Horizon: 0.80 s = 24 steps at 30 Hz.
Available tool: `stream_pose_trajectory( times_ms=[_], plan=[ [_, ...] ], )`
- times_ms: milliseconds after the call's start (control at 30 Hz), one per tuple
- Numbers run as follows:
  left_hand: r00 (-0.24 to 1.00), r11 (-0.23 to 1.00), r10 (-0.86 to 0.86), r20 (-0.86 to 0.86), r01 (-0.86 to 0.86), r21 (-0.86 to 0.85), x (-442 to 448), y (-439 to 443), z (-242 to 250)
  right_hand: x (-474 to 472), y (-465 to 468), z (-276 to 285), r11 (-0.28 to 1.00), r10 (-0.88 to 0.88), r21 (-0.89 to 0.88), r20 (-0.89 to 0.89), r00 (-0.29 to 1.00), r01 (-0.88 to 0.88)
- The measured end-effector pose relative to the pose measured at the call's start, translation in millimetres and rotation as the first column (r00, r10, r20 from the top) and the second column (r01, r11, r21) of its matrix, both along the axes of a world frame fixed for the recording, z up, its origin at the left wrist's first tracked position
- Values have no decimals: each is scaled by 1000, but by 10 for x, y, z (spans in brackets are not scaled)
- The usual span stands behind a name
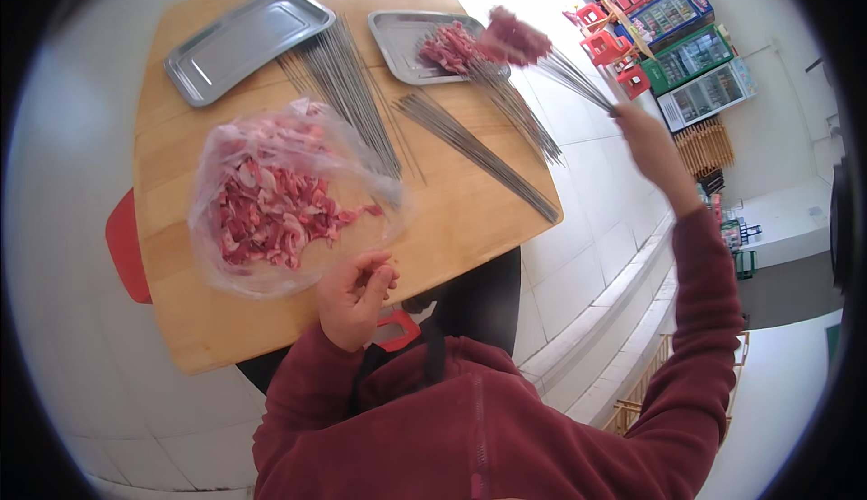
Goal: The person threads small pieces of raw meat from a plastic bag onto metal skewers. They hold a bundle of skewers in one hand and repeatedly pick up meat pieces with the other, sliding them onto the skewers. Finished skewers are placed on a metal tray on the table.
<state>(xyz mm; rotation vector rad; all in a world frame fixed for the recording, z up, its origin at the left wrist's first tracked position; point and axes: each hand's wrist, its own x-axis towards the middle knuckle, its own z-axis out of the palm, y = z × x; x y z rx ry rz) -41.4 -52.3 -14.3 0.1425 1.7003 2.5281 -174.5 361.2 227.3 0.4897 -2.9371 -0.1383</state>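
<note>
My right hand (647, 144) is raised past the table's right side. It grips the bare ends of several metal skewers (576, 80), with blurred raw meat (515, 38) bunched on their far ends. Low at the table's near edge, my left hand (359, 297) has its fingers curled in towards the thumb, and nothing shows in it. Just beyond it lies an open clear plastic bag (203, 229) of sliced raw meat (278, 209). At the far right a metal tray (399, 46) bears threaded meat (450, 46), whose skewers (521, 114) stick out over the table edge.
Another metal tray (250, 39) rests tilted on a large pile of bare skewers (345, 87). A second bundle of skewers (481, 158) lies across the right of the wooden table (447, 222). A red stool (129, 249) stands at the left; display freezers (691, 59) are farther off.
</note>
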Motion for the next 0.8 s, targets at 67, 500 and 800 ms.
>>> stream_pose_trajectory(
  times_ms=[67, 500, 800],
  plan=[
    [1000, 999, 29, -5, -29, -34, 0, -16, -42, -331, 4, -610, 995, -28, -101, -99, 995, 18],
    [994, 964, 106, -26, -109, -242, -15, 103, -2, -1164, -21, -1768, 976, -164, -161, -94, 982, 147],
    [984, 877, 89, -153, -150, -457, -68, 44, 56, -1030, -67, -1964, 919, -55, -382, 107, 993, 92]
  ],
)
